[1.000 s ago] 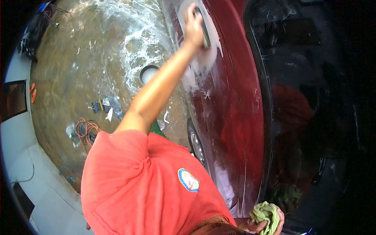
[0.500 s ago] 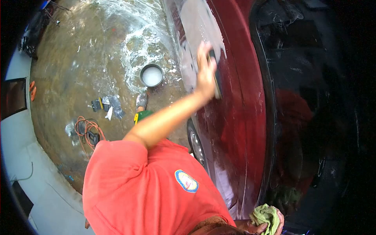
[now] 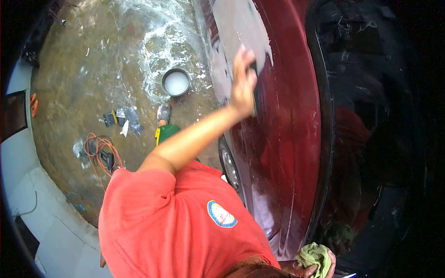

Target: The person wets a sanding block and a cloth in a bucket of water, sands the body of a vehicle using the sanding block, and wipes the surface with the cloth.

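My left hand reaches out to the car's side, fingers wrapped over a long, narrow dark sanding block. Blurred by motion and mostly covered by the hand, the block lies against the dark red body panel. Just beyond the fingertips, a pale grey filler patch spreads over the panel with a ragged edge. Down at the lower right, my right hand is closed round a crumpled green cloth, close to the car.
A round basin of cloudy liquid stands on the wet, white-streaked floor. Near my foot lie sheets of sandpaper or plastic. An orange hose or cord is coiled further left. The car's wheel sits below my arm.
The view has shifted slightly, so the basin and floor items appear further left. My left hand stays on the block at the panel, blurred in both frames. The cloth remains in my right hand.
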A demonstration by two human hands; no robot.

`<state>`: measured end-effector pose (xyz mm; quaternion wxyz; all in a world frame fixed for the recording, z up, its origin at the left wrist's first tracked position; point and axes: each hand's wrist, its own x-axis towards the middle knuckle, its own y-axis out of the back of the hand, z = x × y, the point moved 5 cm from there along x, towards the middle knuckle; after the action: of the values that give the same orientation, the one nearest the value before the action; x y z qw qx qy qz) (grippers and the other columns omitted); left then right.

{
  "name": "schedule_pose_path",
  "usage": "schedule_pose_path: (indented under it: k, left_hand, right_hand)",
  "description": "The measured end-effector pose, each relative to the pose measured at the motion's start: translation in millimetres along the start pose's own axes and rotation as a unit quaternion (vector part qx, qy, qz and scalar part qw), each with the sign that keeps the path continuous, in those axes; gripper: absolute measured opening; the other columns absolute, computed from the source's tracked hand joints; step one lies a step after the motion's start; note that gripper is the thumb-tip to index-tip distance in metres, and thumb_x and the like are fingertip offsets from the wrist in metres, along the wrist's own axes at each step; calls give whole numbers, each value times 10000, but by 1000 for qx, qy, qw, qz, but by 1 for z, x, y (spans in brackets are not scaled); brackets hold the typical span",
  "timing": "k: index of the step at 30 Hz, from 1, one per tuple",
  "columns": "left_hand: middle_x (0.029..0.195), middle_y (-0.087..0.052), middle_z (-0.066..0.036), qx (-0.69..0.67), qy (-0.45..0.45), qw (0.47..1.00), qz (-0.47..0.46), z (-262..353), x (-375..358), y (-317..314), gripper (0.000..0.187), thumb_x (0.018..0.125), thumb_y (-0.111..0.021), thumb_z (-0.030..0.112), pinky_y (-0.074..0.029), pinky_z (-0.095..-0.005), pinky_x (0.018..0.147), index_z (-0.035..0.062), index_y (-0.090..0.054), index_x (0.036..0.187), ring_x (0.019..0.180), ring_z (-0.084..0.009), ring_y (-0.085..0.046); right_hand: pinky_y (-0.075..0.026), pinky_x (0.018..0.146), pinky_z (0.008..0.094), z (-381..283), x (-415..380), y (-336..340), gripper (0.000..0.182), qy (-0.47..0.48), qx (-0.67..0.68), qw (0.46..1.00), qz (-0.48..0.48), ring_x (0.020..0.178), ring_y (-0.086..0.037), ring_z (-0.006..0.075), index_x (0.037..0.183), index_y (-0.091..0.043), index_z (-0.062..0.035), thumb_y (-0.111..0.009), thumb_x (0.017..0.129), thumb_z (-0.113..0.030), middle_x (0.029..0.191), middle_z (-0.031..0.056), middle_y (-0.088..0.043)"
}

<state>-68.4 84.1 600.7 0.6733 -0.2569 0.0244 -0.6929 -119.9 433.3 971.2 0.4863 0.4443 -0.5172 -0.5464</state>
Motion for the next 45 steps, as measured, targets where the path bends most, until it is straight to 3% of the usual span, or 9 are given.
schedule_pose_path:
  k: [4,11,18,20,24,30,31,38,45]
  left_hand:
    - [1500,-463,-184,237,-127,963,1,-106,154,42,412,1053,-434,139,-290,-396,1215,-12,-464,1435,1446,-327,-392]
    - [1568,-407,-182,121,-38,992,-1,14,6,1,498,1050,-425,201,-213,-406,1252,-13,-405,1500,1494,-304,-346]
    - [1355,-605,-191,-82,96,992,8,-79,211,27,426,1093,-447,265,-410,-368,1095,56,-461,1464,1257,-274,-560]
    - [1394,-499,-224,241,-28,970,-26,-68,184,28,379,1015,-471,142,-338,-435,1151,-18,-492,1359,1366,-383,-434]
    - [1547,-408,-201,111,-28,993,-7,27,30,-8,502,1041,-413,186,-190,-421,1257,-24,-399,1497,1511,-323,-307]
    - [1387,-506,-218,373,-184,910,-7,-125,241,23,393,1000,-488,133,-342,-439,1153,11,-498,1374,1337,-386,-459]
    - [1339,-603,-184,-15,73,996,57,-59,236,22,408,1092,-446,251,-407,-387,1094,73,-466,1459,1250,-276,-549]
    - [1558,-372,-211,117,-34,992,-15,32,58,-8,478,1032,-428,209,-200,-435,1251,-13,-444,1455,1499,-342,-313]
    - [1343,-562,-201,100,1,995,24,-57,237,20,378,1043,-453,166,-383,-422,1115,57,-491,1404,1278,-340,-506]
  right_hand:
    - [-605,853,392,-2,-4,3,500,10,-14,1000,-4,967,-715,332,1310,-486,157,-571,1001,-227,1114,236,-693]
    - [-605,852,392,-3,6,0,495,34,-22,999,-4,966,-716,332,1305,-490,156,-569,1002,-227,1111,235,-693]
    - [-605,852,391,-4,-1,2,490,46,-33,998,-2,965,-716,331,1301,-494,156,-567,1003,-227,1108,235,-694]
    - [-605,852,391,-3,0,1,489,53,-36,998,4,965,-716,331,1299,-496,156,-567,1003,-227,1107,234,-694]
    - [-605,852,391,-5,8,-4,486,60,-33,998,9,964,-716,331,1296,-498,155,-566,1003,-227,1105,234,-694]
    - [-604,852,390,-9,0,1,483,67,-44,997,13,964,-716,330,1292,-502,155,-565,1004,-227,1102,233,-694]
    - [-604,852,390,-8,0,0,482,71,-46,996,15,963,-716,330,1291,-502,155,-564,1004,-227,1101,233,-695]
    - [-604,852,390,-10,11,-5,477,81,-52,995,20,963,-716,330,1287,-506,155,-563,1004,-226,1098,232,-695]
    - [-604,852,389,-16,9,0,473,95,-68,993,19,962,-716,329,1282,-511,154,-561,1005,-226,1095,232,-696]
